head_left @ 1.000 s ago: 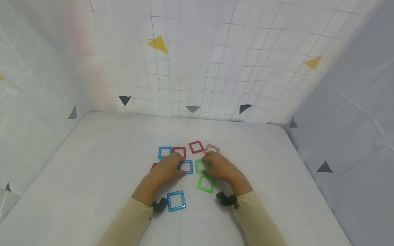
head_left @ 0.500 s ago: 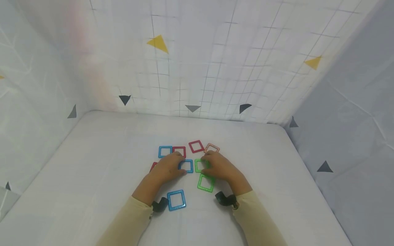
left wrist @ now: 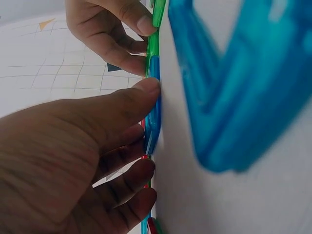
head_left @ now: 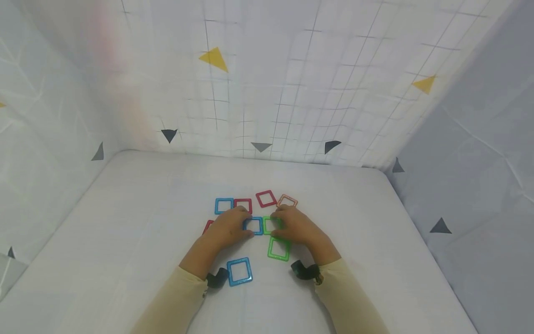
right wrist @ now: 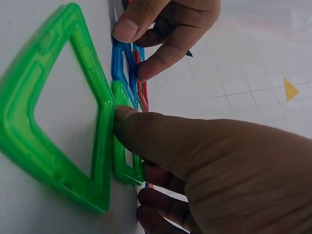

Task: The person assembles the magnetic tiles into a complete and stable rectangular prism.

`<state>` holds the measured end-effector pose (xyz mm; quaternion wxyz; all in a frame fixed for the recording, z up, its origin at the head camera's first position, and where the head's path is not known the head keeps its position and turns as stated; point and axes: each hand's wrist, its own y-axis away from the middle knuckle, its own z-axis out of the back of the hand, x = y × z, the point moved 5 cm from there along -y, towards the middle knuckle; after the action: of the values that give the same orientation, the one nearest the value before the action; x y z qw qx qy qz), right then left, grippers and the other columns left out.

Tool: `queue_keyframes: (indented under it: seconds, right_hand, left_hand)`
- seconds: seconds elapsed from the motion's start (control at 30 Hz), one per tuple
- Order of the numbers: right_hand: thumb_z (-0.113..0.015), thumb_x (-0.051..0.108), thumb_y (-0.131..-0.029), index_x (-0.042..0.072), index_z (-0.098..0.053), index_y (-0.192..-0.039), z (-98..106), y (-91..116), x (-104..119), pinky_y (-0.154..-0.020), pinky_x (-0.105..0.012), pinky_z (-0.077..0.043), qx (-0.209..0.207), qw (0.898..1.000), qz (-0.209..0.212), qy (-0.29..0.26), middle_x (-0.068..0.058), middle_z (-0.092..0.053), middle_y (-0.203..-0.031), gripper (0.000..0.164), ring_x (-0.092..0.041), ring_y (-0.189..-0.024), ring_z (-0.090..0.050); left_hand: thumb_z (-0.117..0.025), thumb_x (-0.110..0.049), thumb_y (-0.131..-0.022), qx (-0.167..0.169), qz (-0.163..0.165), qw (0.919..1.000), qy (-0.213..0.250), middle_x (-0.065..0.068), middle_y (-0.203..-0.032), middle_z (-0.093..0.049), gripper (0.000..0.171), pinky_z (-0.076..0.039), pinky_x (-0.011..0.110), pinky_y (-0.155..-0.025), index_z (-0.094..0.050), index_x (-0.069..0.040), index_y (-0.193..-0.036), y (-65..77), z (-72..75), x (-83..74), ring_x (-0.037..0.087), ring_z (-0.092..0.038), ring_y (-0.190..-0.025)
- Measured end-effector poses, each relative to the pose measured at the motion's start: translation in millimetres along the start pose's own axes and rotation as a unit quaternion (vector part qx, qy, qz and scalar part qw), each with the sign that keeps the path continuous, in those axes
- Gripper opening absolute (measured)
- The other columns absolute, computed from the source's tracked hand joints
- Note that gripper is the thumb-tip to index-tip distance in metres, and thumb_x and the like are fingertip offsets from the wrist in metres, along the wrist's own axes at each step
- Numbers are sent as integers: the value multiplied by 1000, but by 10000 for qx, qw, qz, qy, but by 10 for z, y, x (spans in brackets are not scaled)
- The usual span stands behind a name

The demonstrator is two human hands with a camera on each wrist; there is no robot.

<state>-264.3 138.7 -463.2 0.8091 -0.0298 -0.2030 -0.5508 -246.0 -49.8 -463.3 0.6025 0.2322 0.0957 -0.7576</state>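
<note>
My left hand (head_left: 227, 227) pinches a blue square magnetic tile (head_left: 261, 226), thumb on the near edge and fingers at the far edge. Opposite it, my right hand (head_left: 298, 226) holds a green square magnetic tile (head_left: 264, 226) the same way. Both tiles lie flat, and their facing edges meet. In the right wrist view, the held green tile (right wrist: 118, 146) sits end to end with the held blue tile (right wrist: 117, 63). Just below the right hand, a second green tile (head_left: 278, 258) lies close to the held one. My fingers partly cover both held tiles.
Behind the hands lie a blue tile (head_left: 224, 199), a red tile (head_left: 243, 201), another red tile (head_left: 269, 205) and an orange tile (head_left: 288, 196). A red tile (head_left: 207, 226) is mostly hidden by the left hand. Nearer me lies a blue tile (head_left: 241, 283) on the white table (head_left: 146, 222).
The green tile has slid left under my right hand and the blue one slightly right. The gap between them has closed. The other tiles stay put.
</note>
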Motion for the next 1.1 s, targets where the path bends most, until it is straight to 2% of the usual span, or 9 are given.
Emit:
queue_keyframes:
  seconds: [0.17, 0.3, 0.4, 0.63, 0.73, 0.87, 1.1]
  right_hand:
    - [-81, 37, -82, 22, -67, -129, 3, 4, -1, -103, -41, -50, -3, 10000, -35, 2, 1, -60, -133, 52, -19, -121, -56]
    - [-81, 38, -82, 23, -66, -129, 3, 13, -12, -103, -41, -50, -28, 10000, -80, -4, 2, -59, -134, 52, -20, -122, -56]
    - [-82, 38, -82, 23, -67, -129, 4, 20, -9, -103, -41, -50, -37, 10000, -48, -54, 1, -59, -134, 52, -20, -122, -56]
    - [-83, 38, -81, 21, -67, -129, 2, 22, 4, -104, -41, -49, -43, 9999, -29, -100, 1, -59, -134, 54, -20, -122, -55]
    - [-83, 38, -80, 22, -67, -129, 3, 25, 6, -103, -41, -50, -55, 9999, -60, -115, 0, -59, -134, 54, -20, -122, -55]
    - [-83, 38, -81, 22, -67, -129, 12, 30, 12, -101, -40, -51, -78, 9999, -81, -92, 1, -59, -133, 53, -20, -119, -55]
    - [-83, 37, -81, 21, -67, -129, 16, 32, 17, -102, -42, -50, -104, 9999, -75, -111, 0, -59, -135, 53, -21, -122, -54]
  left_hand:
    - [-84, -37, -80, 22, 7, 10000, -41, -1, -137, -60, 64, -47, 45, -106, -61, -21, -137, -8, -14, 0, 23, -54, -131]
    - [-84, -39, -80, 143, 65, 9999, 36, 1, -143, -55, 68, -46, 47, -106, -56, -24, -141, -17, -10, 9, 24, -49, -136]
    - [-83, -40, -80, 244, 185, 9995, 82, 2, -146, -52, 69, -45, 51, -107, -55, -25, -141, -10, 18, 59, 26, -44, -140]
    - [-83, -37, -80, 239, 306, 9988, 306, 1, -135, -60, 63, -46, 48, -107, -59, -21, -136, 0, 114, 220, 24, -50, -132]
    - [-84, -37, -80, 302, 366, 9987, 201, 2, -129, -60, 56, -53, 42, -97, -63, -20, -129, -2, 153, 284, 22, -53, -121]
    - [-85, -35, -77, 452, 471, 9979, -23, 2, -118, -58, 47, -58, 35, -82, -68, -21, -119, 10, 203, 348, 21, -51, -108]
    - [-85, -28, -75, 730, 649, 9952, -112, 2, -107, -55, 52, -57, 36, -76, -65, -22, -123, 71, 266, 416, 21, -51, -102]
